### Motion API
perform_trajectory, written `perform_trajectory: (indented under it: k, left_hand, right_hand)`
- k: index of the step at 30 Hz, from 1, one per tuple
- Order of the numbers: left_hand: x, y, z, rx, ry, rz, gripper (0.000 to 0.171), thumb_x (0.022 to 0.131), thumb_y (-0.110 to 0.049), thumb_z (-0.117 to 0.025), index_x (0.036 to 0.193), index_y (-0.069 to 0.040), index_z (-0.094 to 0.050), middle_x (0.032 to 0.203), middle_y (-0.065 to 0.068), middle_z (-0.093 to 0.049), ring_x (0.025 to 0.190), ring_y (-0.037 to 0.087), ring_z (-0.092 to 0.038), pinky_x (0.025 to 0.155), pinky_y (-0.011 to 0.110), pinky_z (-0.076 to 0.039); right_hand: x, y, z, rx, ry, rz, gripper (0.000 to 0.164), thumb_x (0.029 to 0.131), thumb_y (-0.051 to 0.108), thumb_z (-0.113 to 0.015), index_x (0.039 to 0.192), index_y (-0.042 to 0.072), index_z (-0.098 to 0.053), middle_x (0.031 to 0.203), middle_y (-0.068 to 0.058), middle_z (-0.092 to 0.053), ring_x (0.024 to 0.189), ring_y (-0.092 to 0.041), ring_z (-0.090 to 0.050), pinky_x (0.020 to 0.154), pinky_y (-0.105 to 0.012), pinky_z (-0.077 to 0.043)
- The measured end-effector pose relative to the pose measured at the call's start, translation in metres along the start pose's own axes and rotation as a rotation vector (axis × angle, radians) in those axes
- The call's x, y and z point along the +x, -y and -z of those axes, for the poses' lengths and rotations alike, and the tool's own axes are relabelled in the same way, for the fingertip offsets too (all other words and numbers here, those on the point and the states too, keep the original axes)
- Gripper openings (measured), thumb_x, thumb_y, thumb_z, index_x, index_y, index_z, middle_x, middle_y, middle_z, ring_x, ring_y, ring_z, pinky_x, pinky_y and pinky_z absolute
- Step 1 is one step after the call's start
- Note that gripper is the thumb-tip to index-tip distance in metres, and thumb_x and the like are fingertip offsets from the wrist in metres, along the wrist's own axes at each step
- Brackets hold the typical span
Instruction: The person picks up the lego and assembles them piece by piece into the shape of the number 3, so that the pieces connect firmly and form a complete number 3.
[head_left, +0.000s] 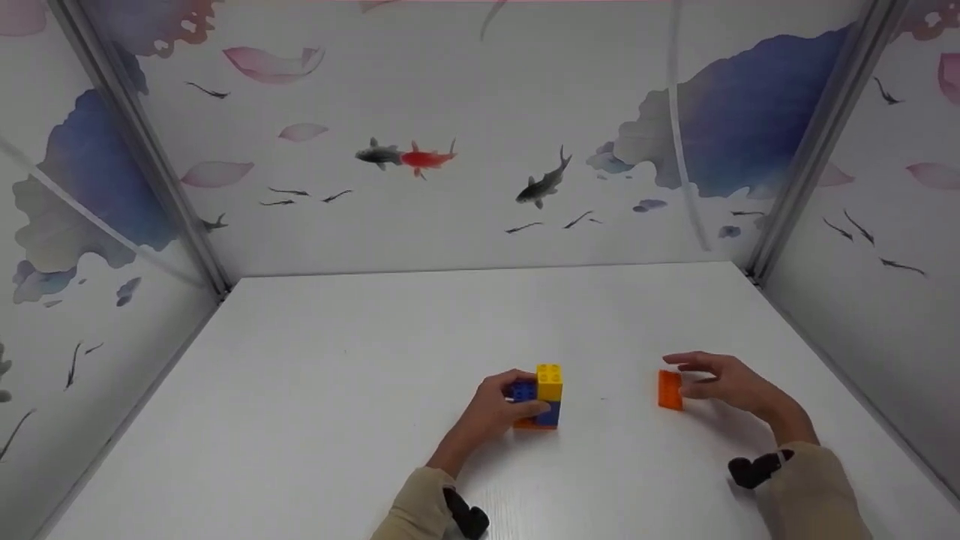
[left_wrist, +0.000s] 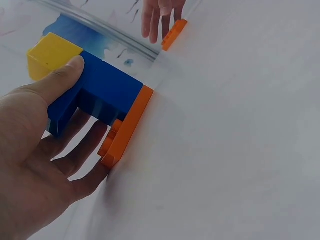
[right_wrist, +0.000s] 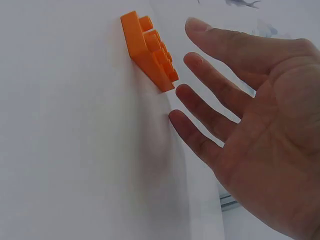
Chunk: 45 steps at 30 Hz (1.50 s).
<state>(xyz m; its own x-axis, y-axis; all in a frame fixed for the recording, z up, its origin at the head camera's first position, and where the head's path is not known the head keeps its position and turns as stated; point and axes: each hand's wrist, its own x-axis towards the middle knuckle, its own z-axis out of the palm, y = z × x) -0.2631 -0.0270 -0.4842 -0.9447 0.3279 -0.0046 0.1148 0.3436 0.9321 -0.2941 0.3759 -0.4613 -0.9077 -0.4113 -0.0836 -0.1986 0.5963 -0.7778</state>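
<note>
My left hand (head_left: 495, 411) grips a small stack of toy building blocks on the white table. The stack has a yellow block (head_left: 549, 384) on top, blue blocks (left_wrist: 107, 80) beneath it and a thin orange plate (left_wrist: 131, 125) as its base. In the left wrist view the thumb lies across the yellow and blue blocks, with the other fingers behind. Over to the right, my right hand (head_left: 727, 386) hovers beside a loose orange brick (right_wrist: 147, 50) that has studs on its upper face. Its fingers are spread and hold nothing; the right wrist view shows a gap to the brick.
White panels (head_left: 465, 225) printed with fish and petals wall in the table (head_left: 360, 360) at the back and both sides. Metal posts (head_left: 817, 142) stand at the rear corners. A black strap mount (head_left: 756, 470) sits at the right sleeve.
</note>
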Motion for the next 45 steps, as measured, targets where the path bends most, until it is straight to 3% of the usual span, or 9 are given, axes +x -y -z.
perform_trajectory:
  k: [5, 10, 15, 26, 37, 45]
  left_hand:
    - [-0.002, 0.000, 0.001, -0.009, -0.004, -0.001, 0.045, 0.088, -0.035, -0.077, 0.128, -0.020, -0.064, 0.127, 0.005, -0.064, 0.113, 0.020, -0.060, 0.103, 0.043, -0.053]
    - [-0.002, 0.001, 0.000, -0.012, -0.003, -0.005, 0.045, 0.088, -0.035, -0.077, 0.129, -0.020, -0.064, 0.129, 0.006, -0.063, 0.115, 0.021, -0.059, 0.105, 0.044, -0.051]
    - [0.000, 0.000, -0.001, -0.017, 0.007, -0.009, 0.045, 0.088, -0.034, -0.077, 0.129, -0.019, -0.064, 0.126, 0.006, -0.064, 0.111, 0.020, -0.060, 0.101, 0.042, -0.054]
    - [0.000, 0.000, -0.001, -0.001, 0.007, 0.007, 0.048, 0.089, -0.035, -0.076, 0.132, -0.018, -0.063, 0.129, 0.008, -0.062, 0.114, 0.021, -0.059, 0.104, 0.044, -0.053]
    - [0.000, 0.002, 0.000, 0.013, 0.013, -0.018, 0.049, 0.089, -0.037, -0.076, 0.132, -0.017, -0.062, 0.128, 0.006, -0.064, 0.114, 0.020, -0.060, 0.104, 0.044, -0.052]
    - [0.002, 0.003, 0.001, -0.003, 0.020, -0.012, 0.049, 0.088, -0.036, -0.077, 0.131, -0.017, -0.063, 0.128, 0.006, -0.064, 0.113, 0.019, -0.060, 0.103, 0.041, -0.053]
  right_hand:
    - [0.010, -0.002, 0.006, -0.036, 0.089, 0.037, 0.053, 0.095, 0.015, -0.064, 0.146, 0.006, -0.050, 0.151, -0.027, -0.044, 0.133, -0.049, -0.045, 0.104, -0.055, -0.048]
    - [0.019, -0.002, 0.004, -0.117, 0.114, 0.015, 0.054, 0.089, 0.006, -0.065, 0.142, 0.011, -0.056, 0.145, -0.023, -0.052, 0.127, -0.039, -0.048, 0.102, -0.055, -0.047]
    - [0.022, -0.003, 0.002, -0.176, 0.113, -0.031, 0.053, 0.088, 0.004, -0.067, 0.139, 0.016, -0.059, 0.143, -0.018, -0.054, 0.123, -0.033, -0.050, 0.099, -0.042, -0.047]
    - [0.019, -0.004, 0.001, -0.215, 0.062, 0.050, 0.035, 0.090, 0.012, -0.072, 0.125, 0.007, -0.067, 0.123, -0.015, -0.064, 0.107, -0.025, -0.057, 0.091, -0.024, -0.049]
    - [0.020, 0.002, -0.005, -0.145, -0.025, -0.072, 0.038, 0.089, 0.023, -0.076, 0.123, 0.010, -0.068, 0.125, -0.016, -0.063, 0.108, -0.027, -0.057, 0.087, -0.034, -0.053]
    - [0.020, 0.012, -0.013, -0.126, -0.131, 0.008, 0.036, 0.093, 0.022, -0.071, 0.127, 0.009, -0.066, 0.127, -0.015, -0.064, 0.114, -0.031, -0.062, 0.092, -0.034, -0.052]
